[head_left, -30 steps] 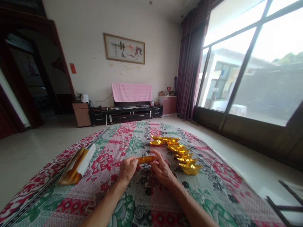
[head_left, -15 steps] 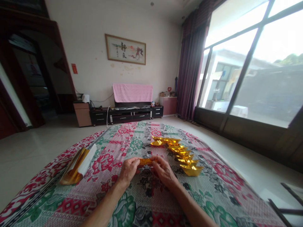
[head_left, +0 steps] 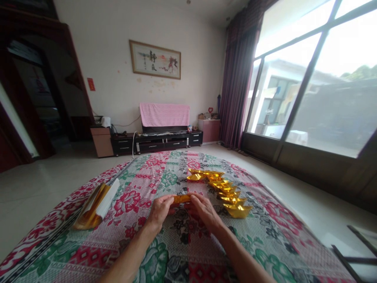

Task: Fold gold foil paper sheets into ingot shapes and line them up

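Note:
Between my two hands stretches a narrow folded strip of gold foil paper point(head_left: 182, 199), held just above the flowered tablecloth. My left hand point(head_left: 160, 210) pinches its left end between thumb and fingers. At the other end, my right hand point(head_left: 203, 210) grips it the same way. To the right of my right hand, several folded gold paper ingots point(head_left: 238, 210) stand in a slanting row running away from me. Over on the left lies a loosely curled stack of gold and white paper sheets point(head_left: 96, 206).
A patterned cloth point(head_left: 129, 236) covers the round table. Beyond it stand a low black cabinet point(head_left: 161, 144) and a screen draped with a pink towel point(head_left: 165, 114). Large windows point(head_left: 332, 90) fill the right side. A dark metal frame point(head_left: 350, 259) shows at lower right.
The view has shifted very slightly. My hands still hold the gold strip at both ends, and it now shows a little flatter and brighter. The ingots and paper stack have not moved.

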Action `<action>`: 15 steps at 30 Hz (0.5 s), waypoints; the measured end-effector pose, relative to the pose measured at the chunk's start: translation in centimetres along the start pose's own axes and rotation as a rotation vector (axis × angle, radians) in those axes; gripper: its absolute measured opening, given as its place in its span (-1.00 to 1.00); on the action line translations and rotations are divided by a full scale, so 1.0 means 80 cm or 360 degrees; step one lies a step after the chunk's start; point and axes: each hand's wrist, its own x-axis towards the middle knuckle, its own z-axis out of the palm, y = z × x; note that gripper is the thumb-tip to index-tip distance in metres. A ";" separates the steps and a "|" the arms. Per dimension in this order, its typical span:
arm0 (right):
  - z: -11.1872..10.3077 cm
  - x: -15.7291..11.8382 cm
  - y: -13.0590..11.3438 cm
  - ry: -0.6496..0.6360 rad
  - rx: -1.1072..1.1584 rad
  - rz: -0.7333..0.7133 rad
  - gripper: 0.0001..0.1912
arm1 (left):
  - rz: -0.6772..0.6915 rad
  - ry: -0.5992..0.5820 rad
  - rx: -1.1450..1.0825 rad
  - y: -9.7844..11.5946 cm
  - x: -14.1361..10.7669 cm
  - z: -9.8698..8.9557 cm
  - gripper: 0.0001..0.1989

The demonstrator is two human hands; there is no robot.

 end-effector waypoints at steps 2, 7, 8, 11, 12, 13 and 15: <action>0.000 -0.001 -0.002 -0.0008 0.0034 0.0034 -0.50 | -0.0080 -0.0008 -0.0041 0.004 -0.002 0.001 -0.73; 0.000 -0.004 -0.007 0.0000 0.0109 0.0099 -0.53 | -0.0212 -0.0017 -0.0128 0.011 -0.006 0.005 -0.73; -0.001 -0.004 -0.009 -0.0002 0.0105 0.0115 -0.54 | -0.0216 -0.0019 -0.0141 0.012 -0.006 0.006 -0.74; -0.001 -0.006 -0.010 -0.0007 0.0108 0.0163 -0.55 | -0.0223 -0.0036 -0.0187 0.014 -0.007 0.007 -0.78; -0.001 -0.006 -0.009 -0.0011 0.0126 0.0177 -0.55 | -0.0223 -0.0043 -0.0200 0.015 -0.008 0.007 -0.79; -0.001 -0.007 -0.008 -0.0017 0.0153 0.0189 -0.56 | -0.0222 -0.0042 -0.0206 0.015 -0.007 0.006 -0.79; 0.001 -0.007 -0.006 -0.0028 0.0226 0.0213 -0.56 | -0.0210 -0.0017 -0.0206 0.014 -0.007 0.005 -0.79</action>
